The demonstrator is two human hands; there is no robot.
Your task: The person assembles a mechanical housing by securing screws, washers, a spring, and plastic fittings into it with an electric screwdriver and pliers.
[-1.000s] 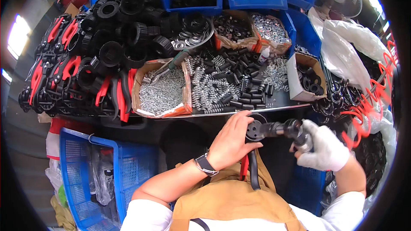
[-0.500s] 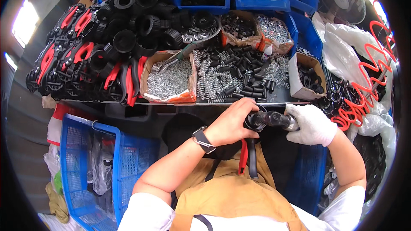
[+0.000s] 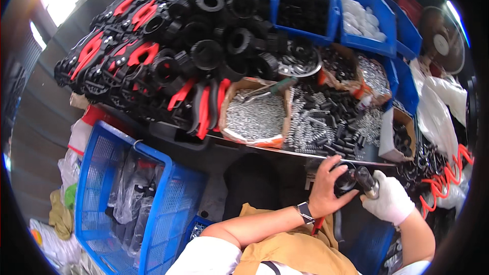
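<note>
My bare left hand [image 3: 328,188], a dark watch on its wrist, curls around a black round-headed tool [image 3: 346,178] just off the bench's front edge. From the tool's lower side hang a red handle [image 3: 317,225] and a black handle [image 3: 338,226]. A white work glove covers my right hand [image 3: 391,198], whose fingers wrap the silver end of a power driver [image 3: 365,179]. The driver's dark part lies against or very near the round head; its tip and any fastener are hidden.
On the bench stand a carton of small metal parts [image 3: 254,117], springs and black sleeves [image 3: 333,122], black rings [image 3: 206,53] and red-and-black handled assemblies [image 3: 86,53]. Blue bins [image 3: 331,33] line the back. A red coiled hose [image 3: 433,188] hangs at right, a blue basket [image 3: 170,193] at lower left.
The view has swung left and tilted, so bench and hands appear farther right and lower. Both hands keep their hold, and the driver stays at the round head.
</note>
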